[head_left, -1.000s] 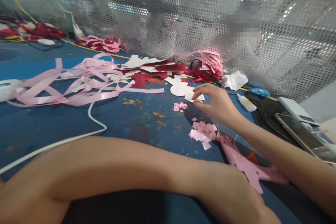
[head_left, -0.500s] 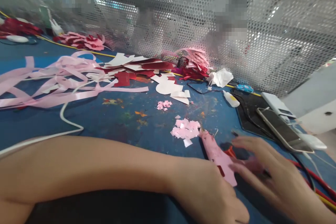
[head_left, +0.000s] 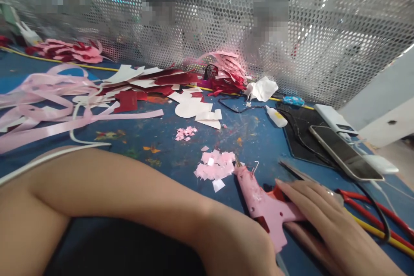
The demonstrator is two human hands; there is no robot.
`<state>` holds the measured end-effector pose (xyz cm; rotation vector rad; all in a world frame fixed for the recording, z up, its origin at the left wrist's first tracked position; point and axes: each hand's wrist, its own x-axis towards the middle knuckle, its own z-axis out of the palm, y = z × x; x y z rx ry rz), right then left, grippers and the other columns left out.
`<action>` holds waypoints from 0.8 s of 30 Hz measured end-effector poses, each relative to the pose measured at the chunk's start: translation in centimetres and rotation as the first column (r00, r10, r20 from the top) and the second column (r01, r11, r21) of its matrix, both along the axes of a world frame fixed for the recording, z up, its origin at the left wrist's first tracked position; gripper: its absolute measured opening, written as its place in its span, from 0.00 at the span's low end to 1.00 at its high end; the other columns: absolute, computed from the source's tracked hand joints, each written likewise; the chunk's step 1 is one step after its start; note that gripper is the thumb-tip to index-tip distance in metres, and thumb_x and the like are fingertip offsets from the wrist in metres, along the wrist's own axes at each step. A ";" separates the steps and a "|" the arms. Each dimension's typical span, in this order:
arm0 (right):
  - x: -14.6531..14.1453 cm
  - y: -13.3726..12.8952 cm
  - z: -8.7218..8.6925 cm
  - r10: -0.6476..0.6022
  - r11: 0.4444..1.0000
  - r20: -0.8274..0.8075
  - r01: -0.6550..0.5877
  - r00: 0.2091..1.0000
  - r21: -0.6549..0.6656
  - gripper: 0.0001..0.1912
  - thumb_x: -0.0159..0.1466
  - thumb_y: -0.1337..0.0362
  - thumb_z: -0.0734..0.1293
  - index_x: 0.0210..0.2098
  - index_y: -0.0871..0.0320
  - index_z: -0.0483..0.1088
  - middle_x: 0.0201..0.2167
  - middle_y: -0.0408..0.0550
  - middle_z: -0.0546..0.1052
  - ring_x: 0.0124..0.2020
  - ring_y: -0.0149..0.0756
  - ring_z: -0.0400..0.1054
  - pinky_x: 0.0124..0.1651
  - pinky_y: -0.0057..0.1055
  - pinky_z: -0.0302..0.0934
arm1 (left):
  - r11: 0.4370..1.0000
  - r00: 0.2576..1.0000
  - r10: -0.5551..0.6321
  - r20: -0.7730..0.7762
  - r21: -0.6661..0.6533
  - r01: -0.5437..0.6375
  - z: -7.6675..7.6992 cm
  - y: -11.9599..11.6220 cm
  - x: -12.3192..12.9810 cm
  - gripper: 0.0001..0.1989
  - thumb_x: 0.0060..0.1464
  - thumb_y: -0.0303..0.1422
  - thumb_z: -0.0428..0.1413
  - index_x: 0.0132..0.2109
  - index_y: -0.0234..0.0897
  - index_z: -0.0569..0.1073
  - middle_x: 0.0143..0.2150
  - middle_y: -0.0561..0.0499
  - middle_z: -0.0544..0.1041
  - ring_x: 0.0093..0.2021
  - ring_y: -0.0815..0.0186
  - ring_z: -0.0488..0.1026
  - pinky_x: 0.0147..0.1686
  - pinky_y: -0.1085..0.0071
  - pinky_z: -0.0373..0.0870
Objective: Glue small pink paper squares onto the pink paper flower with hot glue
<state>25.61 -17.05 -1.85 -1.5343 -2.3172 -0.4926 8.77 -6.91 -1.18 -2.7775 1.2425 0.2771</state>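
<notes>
A pink hot glue gun [head_left: 258,196] lies on its side on the blue table, its metal nozzle toward the paper scraps and its wire stand sticking up. My right hand [head_left: 326,220] is closed around its handle beside the orange trigger [head_left: 274,192]. By the gun's rear end is my left hand [head_left: 246,241], reaching across from the left; its fingers are hidden at the bottom edge. Small pink paper squares [head_left: 215,166] lie in a loose heap just left of the nozzle. Beyond my right hand, a pointed metal blade [head_left: 296,171] rests near red-handled pliers [head_left: 365,200].
Pink ribbon [head_left: 48,95], white and red paper offcuts [head_left: 142,79] and a tiny scrap pile [head_left: 186,133] cover the left and middle. Toward the right are a small white bottle [head_left: 276,117], a phone [head_left: 344,152] and cables. A perforated metal panel [head_left: 200,17] stands behind.
My right hand has come down onto the glue gun and closed on its handle. My left hand has dropped lower, its fingers leaving view. The whole view has shifted slightly right.
</notes>
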 end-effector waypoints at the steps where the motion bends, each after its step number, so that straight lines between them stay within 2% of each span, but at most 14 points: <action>1: 0.1 0.0 -0.1 -0.002 1.000 0.003 0.002 1.000 -0.003 0.21 0.65 0.54 0.58 0.56 0.51 0.63 0.44 0.47 0.79 0.42 0.42 0.75 0.40 0.38 0.73 | 0.962 0.989 0.145 -0.022 0.236 -0.136 -1.0 -0.3 0.0 0.23 0.40 0.34 0.53 0.06 0.36 0.54 0.13 0.52 0.58 0.12 0.74 0.52 0.09 0.79 0.41; 2: 0.2 0.0 -0.2 -0.002 1.000 0.009 0.002 1.000 -0.008 0.21 0.65 0.54 0.58 0.56 0.50 0.64 0.45 0.46 0.79 0.42 0.42 0.75 0.40 0.37 0.73 | 0.786 0.943 0.332 -0.032 0.562 -0.257 -2.3 -0.9 0.0 0.21 0.41 0.35 0.53 0.07 0.38 0.57 0.13 0.52 0.58 0.12 0.73 0.53 0.08 0.80 0.37; 3: 0.3 0.0 -0.3 0.000 1.000 0.013 0.000 1.000 -0.013 0.21 0.65 0.54 0.59 0.55 0.50 0.64 0.45 0.45 0.78 0.43 0.42 0.75 0.40 0.37 0.73 | 0.371 0.876 0.475 0.079 0.885 -0.281 -3.5 -1.5 0.0 0.19 0.41 0.35 0.53 0.08 0.40 0.61 0.14 0.51 0.60 0.12 0.73 0.55 0.08 0.80 0.36; 4: 0.3 0.0 -0.3 0.002 1.000 0.016 -0.001 1.000 -0.016 0.21 0.65 0.54 0.59 0.55 0.50 0.64 0.45 0.45 0.78 0.43 0.42 0.74 0.40 0.37 0.73 | -0.249 0.835 0.479 0.273 0.954 -0.169 -4.8 -2.2 0.0 0.16 0.44 0.37 0.52 0.12 0.44 0.67 0.18 0.51 0.65 0.15 0.71 0.61 0.07 0.80 0.40; 5: 0.4 0.1 -0.3 0.004 1.000 0.016 -0.004 1.000 -0.013 0.21 0.65 0.54 0.59 0.55 0.50 0.64 0.46 0.44 0.78 0.43 0.42 0.74 0.40 0.38 0.73 | -0.470 0.844 0.420 0.333 0.876 -0.112 -5.9 -2.9 -0.1 0.11 0.46 0.37 0.54 0.19 0.46 0.73 0.22 0.51 0.69 0.19 0.69 0.66 0.07 0.80 0.45; 6: 0.4 0.1 -0.3 0.010 1.000 0.018 -0.009 1.000 -0.011 0.21 0.64 0.55 0.59 0.55 0.50 0.65 0.45 0.44 0.78 0.43 0.42 0.74 0.39 0.38 0.73 | -0.627 0.868 0.336 0.366 0.774 -0.083 -6.8 -3.7 -0.1 0.06 0.49 0.37 0.55 0.28 0.46 0.76 0.29 0.51 0.73 0.25 0.68 0.71 0.10 0.79 0.57; 7: 0.4 0.2 -0.3 0.015 1.000 0.019 -0.015 1.000 -0.008 0.21 0.64 0.55 0.59 0.55 0.50 0.65 0.45 0.44 0.78 0.43 0.42 0.74 0.39 0.38 0.73 | -0.755 0.887 0.250 0.389 0.652 -0.073 -7.5 -4.4 -0.1 0.07 0.53 0.38 0.56 0.38 0.43 0.76 0.37 0.51 0.74 0.34 0.66 0.74 0.21 0.76 0.69; 9: 0.3 0.3 -0.2 0.026 1.000 0.022 -0.026 0.999 -0.012 0.21 0.63 0.56 0.59 0.55 0.49 0.65 0.45 0.44 0.78 0.43 0.42 0.74 0.39 0.38 0.73 | -0.831 0.901 0.127 0.415 0.540 -0.132 -8.1 -5.6 -0.3 0.16 0.56 0.37 0.58 0.51 0.39 0.70 0.49 0.48 0.72 0.47 0.60 0.73 0.39 0.66 0.74; 13: 0.1 0.3 0.0 0.023 0.999 0.014 -0.023 1.000 -0.033 0.21 0.63 0.57 0.60 0.55 0.49 0.66 0.46 0.45 0.78 0.44 0.42 0.74 0.40 0.38 0.73 | -0.814 0.885 -0.042 0.463 0.498 -0.299 -7.9 -7.2 -1.2 0.18 0.55 0.36 0.59 0.53 0.40 0.69 0.52 0.47 0.70 0.51 0.58 0.71 0.42 0.63 0.73; 16: 0.0 0.3 0.1 0.025 0.999 0.009 -0.025 1.000 -0.046 0.20 0.63 0.57 0.59 0.55 0.49 0.66 0.46 0.45 0.78 0.44 0.41 0.74 0.42 0.38 0.72 | -0.669 0.852 -0.072 0.518 0.608 -0.427 -7.6 -7.5 -2.2 0.19 0.55 0.37 0.59 0.53 0.41 0.69 0.52 0.47 0.70 0.50 0.58 0.71 0.42 0.63 0.74; 18: 0.1 0.3 0.1 0.021 0.998 0.012 -0.020 1.000 -0.052 0.21 0.63 0.56 0.60 0.55 0.50 0.65 0.47 0.45 0.77 0.45 0.41 0.73 0.43 0.38 0.72 | -0.459 0.824 -0.007 0.566 0.730 -0.506 -7.3 -7.4 -2.9 0.18 0.55 0.38 0.58 0.52 0.44 0.70 0.52 0.48 0.70 0.51 0.58 0.70 0.40 0.63 0.74; 20: 0.2 0.2 0.1 0.017 0.998 0.009 -0.016 1.000 -0.064 0.21 0.63 0.56 0.60 0.56 0.50 0.65 0.48 0.45 0.77 0.46 0.41 0.73 0.45 0.38 0.71 | -0.168 0.803 0.116 0.585 0.808 -0.564 -6.8 -7.2 -3.4 0.13 0.56 0.39 0.57 0.49 0.49 0.71 0.51 0.49 0.71 0.52 0.59 0.69 0.39 0.67 0.75; 22: 0.3 0.1 0.1 0.012 0.997 0.003 -0.011 1.000 -0.082 0.21 0.64 0.56 0.60 0.56 0.50 0.65 0.49 0.45 0.76 0.47 0.41 0.72 0.47 0.39 0.71 | 0.133 0.801 0.249 0.544 0.800 -0.585 -6.2 -6.9 -3.8 0.11 0.56 0.38 0.57 0.47 0.49 0.73 0.51 0.49 0.71 0.52 0.60 0.70 0.39 0.69 0.74; 24: 0.3 -0.1 0.2 0.011 0.995 -0.006 -0.011 1.000 -0.098 0.22 0.64 0.56 0.60 0.56 0.50 0.64 0.50 0.46 0.76 0.48 0.41 0.72 0.48 0.39 0.70 | 0.390 0.816 0.358 0.454 0.721 -0.572 -5.6 -6.5 -4.0 0.13 0.56 0.37 0.57 0.49 0.44 0.72 0.53 0.49 0.70 0.51 0.59 0.71 0.40 0.68 0.74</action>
